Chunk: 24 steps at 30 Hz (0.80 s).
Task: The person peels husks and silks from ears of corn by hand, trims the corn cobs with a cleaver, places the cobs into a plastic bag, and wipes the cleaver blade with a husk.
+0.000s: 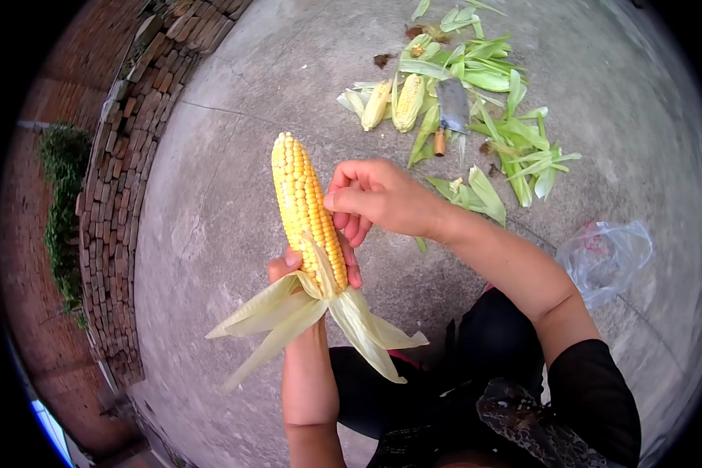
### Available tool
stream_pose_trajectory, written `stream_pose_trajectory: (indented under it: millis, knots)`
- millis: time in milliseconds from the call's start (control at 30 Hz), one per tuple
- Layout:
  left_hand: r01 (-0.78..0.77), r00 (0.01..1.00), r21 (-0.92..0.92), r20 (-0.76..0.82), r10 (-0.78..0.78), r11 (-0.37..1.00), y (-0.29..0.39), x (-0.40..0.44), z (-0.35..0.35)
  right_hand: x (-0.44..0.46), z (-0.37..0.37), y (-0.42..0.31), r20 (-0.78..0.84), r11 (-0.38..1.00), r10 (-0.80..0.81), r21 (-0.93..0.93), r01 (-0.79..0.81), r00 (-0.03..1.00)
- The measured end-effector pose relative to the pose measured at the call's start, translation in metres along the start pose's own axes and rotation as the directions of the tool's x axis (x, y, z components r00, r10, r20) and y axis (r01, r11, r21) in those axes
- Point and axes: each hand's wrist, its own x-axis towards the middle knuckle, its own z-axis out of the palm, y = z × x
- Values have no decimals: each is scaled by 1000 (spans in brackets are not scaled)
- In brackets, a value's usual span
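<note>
An ear of corn (298, 187) with bare yellow kernels stands nearly upright in front of me, tip pointing away. Pale husk leaves (370, 331) are peeled back and splay out from its base. My left hand (285, 265) is wrapped round the lower part of the ear from behind, its thumb on the left side and fingertips showing on the right. Beside the ear's right edge is my right hand (366, 199), thumb and index finger pinched together close to the kernels. Whatever lies between those fingertips is too small to make out.
Two partly husked ears of corn (408, 101) lie on the concrete ground (234, 171) ahead, among green husks (487, 66). A cleaver (452, 105) with a wooden handle rests among them. A clear plastic bag (607, 257) is at the right. Stacked bricks (117, 203) line the left.
</note>
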Motion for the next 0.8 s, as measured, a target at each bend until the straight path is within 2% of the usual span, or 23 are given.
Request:
stream_pose_trajectory:
  millis: [67,133,200,300,400,467,500,567,633,700,733,800]
  knots:
    - [13,1000,53,16,-14,999,-1,0,-3,-1,0,0,15,1000,-7,-28,7,1000]
    - [11,1000,18,19,-12,1000,-2,-1,-2,-1,0,1,32,998,-14,-56,15,999]
    - [8,1000,-18,18,-8,1000,-1,-3,-3,2,-2,5,92,996,49,74,-56,995]
    - [14,998,-92,59,-8,996,0,-3,-5,4,-2,7,102,990,61,120,-73,993]
    - [-4,999,-12,48,4,1000,1,-3,-7,3,-3,5,76,995,65,73,-70,995]
    - [-32,999,154,-15,35,988,1,-4,-8,2,-4,3,44,998,59,33,-61,997]
    - [-31,999,154,-15,34,988,-1,-4,-6,1,-4,3,12,999,52,-8,-52,999]
    - [-59,975,264,-192,113,963,-6,-5,0,1,-6,4,7,998,48,-36,-48,999]
    - [-69,980,261,-163,114,963,-8,-2,3,1,-8,4,2,997,44,-63,-44,999]
    - [-107,947,525,-204,246,845,-12,1,6,1,-8,2,-33,986,78,-145,-82,996]
    - [-106,947,525,-205,246,845,-12,2,7,-1,-6,-1,-32,986,79,-144,-83,996]
    - [-37,955,622,-210,212,782,-10,2,11,-6,-2,-9,-132,930,70,-350,-113,989]
